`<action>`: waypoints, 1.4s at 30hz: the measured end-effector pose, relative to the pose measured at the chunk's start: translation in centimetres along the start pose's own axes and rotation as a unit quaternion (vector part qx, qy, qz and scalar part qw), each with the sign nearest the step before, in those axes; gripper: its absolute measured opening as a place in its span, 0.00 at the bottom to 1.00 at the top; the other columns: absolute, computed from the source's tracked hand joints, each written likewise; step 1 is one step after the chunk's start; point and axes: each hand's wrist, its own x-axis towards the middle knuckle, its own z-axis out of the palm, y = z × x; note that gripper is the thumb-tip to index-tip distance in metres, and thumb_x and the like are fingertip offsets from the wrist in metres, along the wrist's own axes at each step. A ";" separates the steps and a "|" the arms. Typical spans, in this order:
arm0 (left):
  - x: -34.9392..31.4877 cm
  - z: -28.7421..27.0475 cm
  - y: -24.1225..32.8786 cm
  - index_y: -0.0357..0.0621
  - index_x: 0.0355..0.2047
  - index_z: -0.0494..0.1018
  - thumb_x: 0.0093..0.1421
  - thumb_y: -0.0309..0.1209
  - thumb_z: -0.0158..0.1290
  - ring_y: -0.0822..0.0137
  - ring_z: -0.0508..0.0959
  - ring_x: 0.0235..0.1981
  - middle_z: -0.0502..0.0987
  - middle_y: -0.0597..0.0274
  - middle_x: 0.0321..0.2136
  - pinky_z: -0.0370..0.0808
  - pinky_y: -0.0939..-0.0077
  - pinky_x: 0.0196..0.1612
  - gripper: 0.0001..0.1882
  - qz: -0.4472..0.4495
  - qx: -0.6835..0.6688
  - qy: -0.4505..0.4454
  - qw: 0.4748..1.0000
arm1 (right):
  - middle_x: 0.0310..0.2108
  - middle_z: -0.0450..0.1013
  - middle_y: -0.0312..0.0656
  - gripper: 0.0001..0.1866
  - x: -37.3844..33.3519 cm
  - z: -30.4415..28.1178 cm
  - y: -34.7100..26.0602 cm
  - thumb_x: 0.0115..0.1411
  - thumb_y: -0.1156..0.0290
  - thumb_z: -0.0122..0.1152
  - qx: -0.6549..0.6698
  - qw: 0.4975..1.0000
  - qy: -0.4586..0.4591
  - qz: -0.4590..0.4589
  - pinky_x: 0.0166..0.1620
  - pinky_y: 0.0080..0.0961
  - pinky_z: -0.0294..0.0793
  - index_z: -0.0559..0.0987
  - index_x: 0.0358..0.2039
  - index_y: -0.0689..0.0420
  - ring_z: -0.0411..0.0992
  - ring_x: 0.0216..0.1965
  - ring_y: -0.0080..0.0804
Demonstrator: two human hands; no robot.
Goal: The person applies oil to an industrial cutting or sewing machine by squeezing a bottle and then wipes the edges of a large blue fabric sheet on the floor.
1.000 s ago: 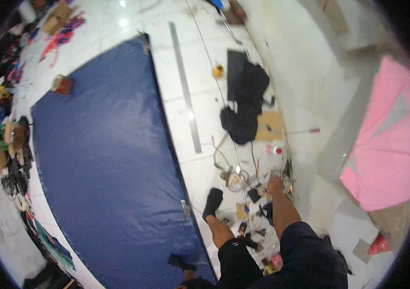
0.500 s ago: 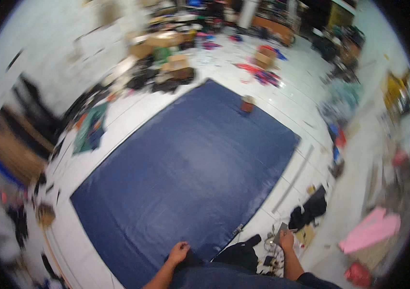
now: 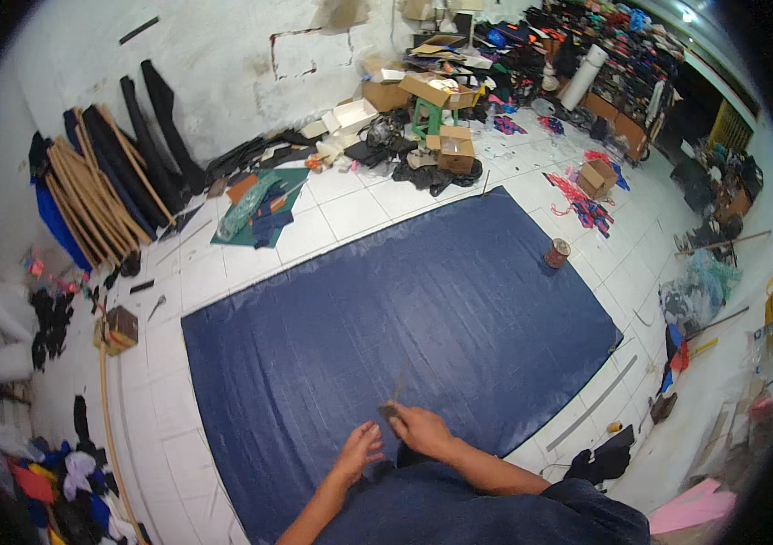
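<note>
A large dark blue sheet (image 3: 386, 318) lies spread on the white tiled floor in front of me. Over its near part, my right hand (image 3: 423, 431) is closed on a small flat grey piece (image 3: 388, 411) whose kind I cannot make out. A thin, pale, stick-like line rises just past those fingers; I cannot tell whether it belongs to the piece. Close by on the left, my left hand (image 3: 361, 449) has loosely curled fingers, apart, with nothing seen in them. On the far right part of the sheet stands a reddish-brown can-shaped object (image 3: 557, 253).
Cardboard rolls (image 3: 87, 195) and dark rolls lean against the left wall. A green mat (image 3: 268, 213) with scraps lies beyond the sheet. Cartons (image 3: 454, 150) and piled fabric stand farther back. A long grey strip (image 3: 590, 404) and black cloth (image 3: 602, 456) lie on the right.
My right hand has come from the right side, off the sheet, to over it beside my left hand, still holding the grey piece. My left hand's fingers have loosened. The view has turned left.
</note>
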 end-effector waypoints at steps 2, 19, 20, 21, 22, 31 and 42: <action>1.6 0.0 2.6 0.43 0.59 0.65 0.68 0.53 0.47 0.63 0.74 0.50 0.73 0.60 0.50 0.72 0.61 0.51 0.30 0.008 -0.075 -0.021 0.997 | 0.39 0.77 0.52 0.22 3.0 1.2 -1.3 0.66 0.58 0.53 -0.020 0.999 -0.018 -0.048 0.44 0.47 0.77 0.73 0.57 0.55 0.76 0.41 0.54; 13.2 -13.6 16.8 0.41 0.47 0.71 0.64 0.40 0.48 0.61 0.79 0.43 0.76 0.54 0.43 0.80 0.62 0.40 0.18 0.104 -0.239 0.112 0.959 | 0.51 0.70 0.48 0.38 29.4 2.0 -5.8 0.63 0.49 0.61 0.144 0.917 -0.287 -0.236 0.49 0.37 0.74 0.61 0.67 0.53 0.72 0.51 0.43; 13.5 -15.6 17.2 0.40 0.49 0.70 0.64 0.40 0.47 0.60 0.79 0.45 0.76 0.52 0.45 0.80 0.60 0.41 0.19 0.107 -0.249 0.089 0.958 | 0.52 0.70 0.48 0.38 31.4 2.5 -6.6 0.63 0.48 0.61 0.174 0.909 -0.312 -0.214 0.49 0.35 0.74 0.61 0.67 0.53 0.72 0.51 0.41; 13.9 -16.8 18.1 0.40 0.51 0.69 0.65 0.40 0.46 0.59 0.79 0.46 0.76 0.51 0.46 0.80 0.58 0.43 0.20 0.121 -0.272 0.090 0.950 | 0.52 0.71 0.49 0.39 33.4 3.8 -6.6 0.61 0.48 0.64 0.197 0.908 -0.341 -0.143 0.50 0.34 0.74 0.62 0.66 0.55 0.72 0.51 0.38; 14.0 -18.0 19.4 0.39 0.52 0.69 0.65 0.41 0.46 0.58 0.78 0.47 0.76 0.50 0.47 0.80 0.56 0.45 0.21 0.134 -0.294 0.093 0.942 | 0.52 0.71 0.50 0.40 35.2 5.0 -6.9 0.61 0.49 0.66 0.202 0.913 -0.340 -0.104 0.50 0.34 0.74 0.62 0.66 0.56 0.72 0.51 0.38; 15.3 -35.9 28.9 0.36 0.60 0.62 0.66 0.39 0.42 0.49 0.77 0.52 0.73 0.42 0.52 0.76 0.44 0.53 0.26 0.126 -0.329 -0.002 0.936 | 0.55 0.68 0.46 0.44 51.1 13.7 -20.7 0.54 0.67 0.75 0.367 0.801 -0.473 -0.001 0.53 0.32 0.73 0.59 0.66 0.61 0.71 0.52 0.32; 19.8 -50.3 42.2 0.44 0.68 0.56 0.69 0.43 0.41 0.58 0.78 0.48 0.73 0.51 0.53 0.80 0.57 0.49 0.30 0.071 -0.217 0.047 0.972 | 0.50 0.71 0.43 0.43 64.7 20.6 -33.1 0.52 0.66 0.76 0.338 0.841 -0.423 0.004 0.54 0.34 0.72 0.60 0.62 0.64 0.71 0.51 0.33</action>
